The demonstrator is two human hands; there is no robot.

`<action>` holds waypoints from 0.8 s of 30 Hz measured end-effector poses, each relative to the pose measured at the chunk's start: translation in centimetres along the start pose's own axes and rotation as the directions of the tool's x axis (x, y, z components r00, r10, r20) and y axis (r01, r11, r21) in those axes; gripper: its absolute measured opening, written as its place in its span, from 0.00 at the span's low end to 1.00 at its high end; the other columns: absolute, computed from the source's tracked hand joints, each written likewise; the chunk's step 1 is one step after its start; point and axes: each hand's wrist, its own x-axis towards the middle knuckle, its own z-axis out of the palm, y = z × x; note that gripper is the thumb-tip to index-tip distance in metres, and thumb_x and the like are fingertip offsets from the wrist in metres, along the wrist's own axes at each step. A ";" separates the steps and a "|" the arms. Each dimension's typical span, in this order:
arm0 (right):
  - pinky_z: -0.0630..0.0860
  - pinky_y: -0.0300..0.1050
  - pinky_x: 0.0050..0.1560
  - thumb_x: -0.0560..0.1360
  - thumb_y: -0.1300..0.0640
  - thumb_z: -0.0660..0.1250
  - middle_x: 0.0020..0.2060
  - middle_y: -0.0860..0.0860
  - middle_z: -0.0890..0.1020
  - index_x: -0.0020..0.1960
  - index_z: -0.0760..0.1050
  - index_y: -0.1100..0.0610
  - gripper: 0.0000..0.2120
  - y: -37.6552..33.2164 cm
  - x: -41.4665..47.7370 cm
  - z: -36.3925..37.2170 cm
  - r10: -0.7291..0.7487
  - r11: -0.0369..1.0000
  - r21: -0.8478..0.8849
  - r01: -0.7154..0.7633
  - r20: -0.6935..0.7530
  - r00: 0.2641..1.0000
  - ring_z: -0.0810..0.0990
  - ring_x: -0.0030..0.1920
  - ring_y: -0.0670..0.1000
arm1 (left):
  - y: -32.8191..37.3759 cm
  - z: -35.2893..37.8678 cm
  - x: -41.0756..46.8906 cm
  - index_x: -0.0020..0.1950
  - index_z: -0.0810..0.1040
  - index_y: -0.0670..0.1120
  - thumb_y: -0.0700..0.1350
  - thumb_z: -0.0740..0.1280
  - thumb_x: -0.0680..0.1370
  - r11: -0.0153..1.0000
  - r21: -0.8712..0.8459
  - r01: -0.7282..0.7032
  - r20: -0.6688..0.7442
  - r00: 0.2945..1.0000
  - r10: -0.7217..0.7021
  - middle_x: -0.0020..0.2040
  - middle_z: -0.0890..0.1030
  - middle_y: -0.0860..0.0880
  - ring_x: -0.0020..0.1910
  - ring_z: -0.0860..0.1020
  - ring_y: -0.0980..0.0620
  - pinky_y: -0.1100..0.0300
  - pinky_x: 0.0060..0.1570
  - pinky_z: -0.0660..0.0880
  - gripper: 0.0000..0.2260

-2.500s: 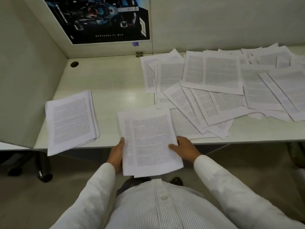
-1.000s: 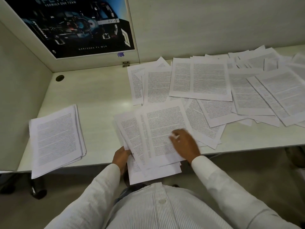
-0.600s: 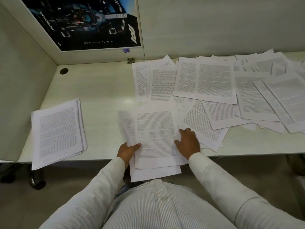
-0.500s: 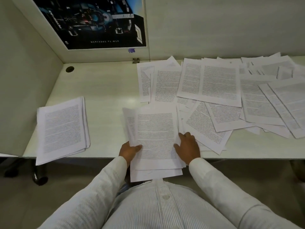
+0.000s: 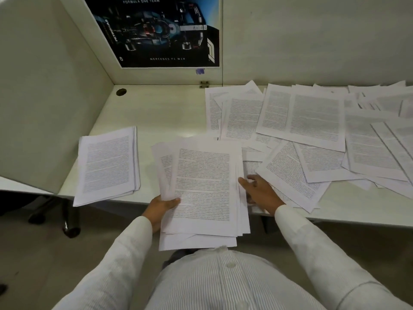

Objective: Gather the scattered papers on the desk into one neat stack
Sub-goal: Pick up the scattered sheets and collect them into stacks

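Note:
A loose bundle of printed sheets [image 5: 203, 189] overhangs the desk's front edge before me. My left hand [image 5: 159, 208] grips its left side, thumb on top. My right hand [image 5: 259, 191] lies with its fingers against the bundle's right edge, resting on loose sheets there. A neat stack of papers [image 5: 108, 165] sits on the desk to the left. Several scattered sheets [image 5: 312, 126] overlap each other across the right half of the desk.
The pale desk [image 5: 156, 113] is bounded by a partition on the left and a back wall with a dark racing-car poster [image 5: 156, 30]. A cable hole [image 5: 121, 92] sits in the back left corner. A chair base [image 5: 67, 220] stands under the desk.
More sheets were drawn onto the bundle, which now sits squarer. My right hand slid from on top of it to its right edge. My left hand kept hold of the left side.

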 end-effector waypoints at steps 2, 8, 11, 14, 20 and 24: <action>0.74 0.53 0.67 0.74 0.38 0.69 0.66 0.46 0.77 0.73 0.68 0.51 0.31 -1.1 -0.1 0.4 -0.036 0.982 0.191 0.009 0.138 0.990 0.77 0.65 0.52 | 0.7 0.0 -0.7 0.66 0.76 0.41 0.42 0.74 0.73 1.000 0.005 0.008 0.083 0.997 -0.008 0.60 0.82 0.42 0.58 0.81 0.41 0.45 0.62 0.75 0.22; 0.76 0.53 0.65 0.73 0.49 0.74 0.59 0.48 0.83 0.63 0.77 0.49 0.20 -2.1 -2.5 3.2 -0.149 0.941 0.335 0.048 0.281 0.948 0.82 0.59 0.50 | 1.8 -0.1 -4.0 0.67 0.76 0.43 0.43 0.73 0.75 0.998 0.060 0.016 0.218 0.975 -0.029 0.60 0.82 0.42 0.59 0.81 0.40 0.48 0.58 0.78 0.20; 0.80 0.47 0.58 0.76 0.54 0.71 0.59 0.51 0.84 0.63 0.78 0.53 0.16 -2.2 -2.8 2.1 -0.167 0.906 0.421 0.030 0.293 0.941 0.83 0.57 0.51 | 2.7 0.3 -4.0 0.68 0.76 0.42 0.47 0.72 0.73 1.000 -0.007 0.025 0.256 0.967 -0.022 0.62 0.81 0.41 0.60 0.80 0.40 0.51 0.55 0.80 0.24; 0.80 0.47 0.57 0.77 0.56 0.69 0.59 0.53 0.83 0.63 0.78 0.54 0.15 -2.5 -3.3 1.9 -0.185 0.852 0.523 0.023 0.260 0.948 0.83 0.58 0.53 | 3.1 0.4 -4.5 0.68 0.76 0.42 0.46 0.68 0.78 0.998 -0.056 0.029 0.289 0.957 -0.012 0.63 0.80 0.41 0.61 0.80 0.40 0.51 0.55 0.80 0.19; 0.76 0.48 0.62 0.76 0.51 0.71 0.59 0.49 0.84 0.65 0.77 0.52 0.19 -4.3 -4.6 2.8 -0.204 0.861 0.502 0.079 0.201 0.958 0.82 0.60 0.50 | 4.5 2.2 -5.0 0.66 0.77 0.42 0.43 0.70 0.77 0.996 0.020 -0.086 0.209 0.975 0.080 0.60 0.82 0.41 0.58 0.81 0.41 0.48 0.58 0.78 0.18; 0.78 0.50 0.56 0.76 0.50 0.71 0.53 0.49 0.86 0.59 0.80 0.52 0.13 -3.9 -5.4 2.1 -0.151 0.850 0.524 0.052 0.150 0.977 0.84 0.55 0.52 | 5.5 2.4 -5.7 0.66 0.77 0.43 0.43 0.70 0.78 0.960 -0.047 -0.277 0.053 0.959 0.279 0.59 0.83 0.42 0.55 0.83 0.44 0.47 0.58 0.79 0.17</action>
